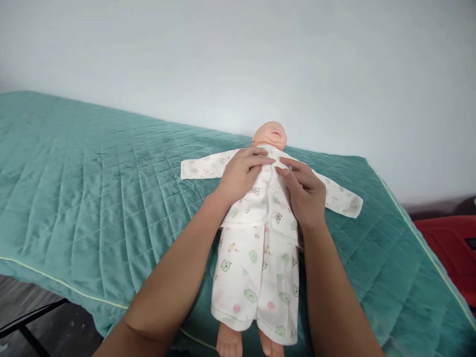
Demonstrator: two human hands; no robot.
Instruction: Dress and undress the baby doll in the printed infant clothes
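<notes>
A baby doll (pixel 270 135) lies on its back, its head toward the wall. It is dressed in a white long-sleeved shirt (pixel 250 210) and matching trousers (pixel 238 277), printed with small green and pink animals. The shirt's front edges meet down the middle of the chest. My left hand (pixel 243 171) rests on the upper chest, its fingers stretched toward the collar. Across from it, my right hand (pixel 303 186) has thumb and index finger close together at the shirt front near the neck, the other fingers curled. Cloth under the fingertips is partly hidden.
A green quilted cover (pixel 111 198) with pale piping spreads under the doll. Behind it rises a plain white wall (pixel 223 64). A red object (pixel 446 243) stands beyond the right edge. Dark bars (pixel 33 317) show over the floor at lower left.
</notes>
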